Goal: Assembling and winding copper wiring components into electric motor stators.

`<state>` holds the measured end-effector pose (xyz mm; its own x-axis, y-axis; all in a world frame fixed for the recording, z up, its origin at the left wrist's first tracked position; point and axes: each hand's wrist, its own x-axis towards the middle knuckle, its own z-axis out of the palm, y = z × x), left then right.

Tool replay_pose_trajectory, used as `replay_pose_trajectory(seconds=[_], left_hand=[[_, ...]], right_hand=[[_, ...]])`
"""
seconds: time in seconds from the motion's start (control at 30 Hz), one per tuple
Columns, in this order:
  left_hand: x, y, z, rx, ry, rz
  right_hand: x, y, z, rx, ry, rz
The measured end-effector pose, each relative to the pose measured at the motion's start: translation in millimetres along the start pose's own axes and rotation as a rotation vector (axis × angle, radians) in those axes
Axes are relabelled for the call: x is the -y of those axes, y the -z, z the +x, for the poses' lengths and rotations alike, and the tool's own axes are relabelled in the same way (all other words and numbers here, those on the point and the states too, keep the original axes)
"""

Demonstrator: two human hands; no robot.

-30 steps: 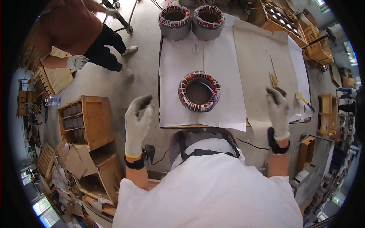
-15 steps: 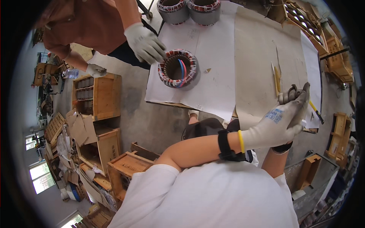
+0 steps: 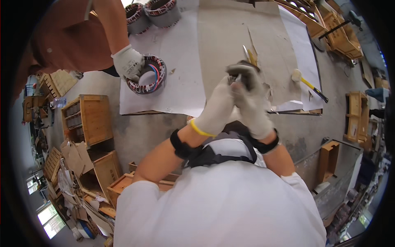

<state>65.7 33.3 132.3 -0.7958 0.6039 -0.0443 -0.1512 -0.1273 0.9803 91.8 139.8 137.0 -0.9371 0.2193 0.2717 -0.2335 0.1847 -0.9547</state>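
My left hand [image 3: 218, 103] and my right hand [image 3: 254, 109], both in whitish gloves with dark grey palms, are raised close together over the table's near edge. Their fingers meet or overlap and are smeared by motion, so I cannot see whether they hold anything. Just beyond them on the brown paper lies a yellow-handled tool [image 3: 252, 59] beside a thin pale blade-like piece [image 3: 245, 52]. A mallet [image 3: 306, 82] with a pale head and a yellow and black handle rests to the right of my hands.
At the left, a co-worker's gloved hand [image 3: 128, 62] grips the rim of a laced motor stator [image 3: 161, 70] with red and blue leads. Two more stators [image 3: 163, 16] stand at the far left. Wooden crates [image 3: 96, 119] stand on the floor at left, others at right.
The view has swung right, so the table appears further left. My hands have come off the area by the mallet and in front of my chest. The co-worker's hand has moved onto the stator's rim.
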Motion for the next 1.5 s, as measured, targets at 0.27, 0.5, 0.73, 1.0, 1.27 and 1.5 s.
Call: replay_pose_trajectory(seconds=[0.27,0.5,0.73,1.0,1.27,1.5], left_hand=[[-82.7,-13.1,-32.1,0.573,0.209,0.401],[-111.2,-18.9,-91.3,0.497,-0.090,0.110],[-82.5,-15.9,-103.4,0.424,-0.068,-0.064],[-81.9,-16.2,-121.8,0.364,-0.092,-0.116],[-83.2,-21.6,-135.3,0.343,-0.102,-0.209],[-80.9,-25.4,-148.4,0.306,-0.098,-0.289]], right_hand=[[-52.7,122.6,73.2,-0.752,-0.103,0.045],[-144.6,113.7,15.0,-0.248,-0.299,-0.655],[-184.7,89.2,-13.2,-0.060,-0.595,-0.664],[-228.4,106.0,-57.1,-0.081,-0.625,-0.766],[-243.9,110.0,-52.8,0.034,-0.770,-0.863],[-231.2,101.7,-45.7,-0.043,-0.659,-0.877]])
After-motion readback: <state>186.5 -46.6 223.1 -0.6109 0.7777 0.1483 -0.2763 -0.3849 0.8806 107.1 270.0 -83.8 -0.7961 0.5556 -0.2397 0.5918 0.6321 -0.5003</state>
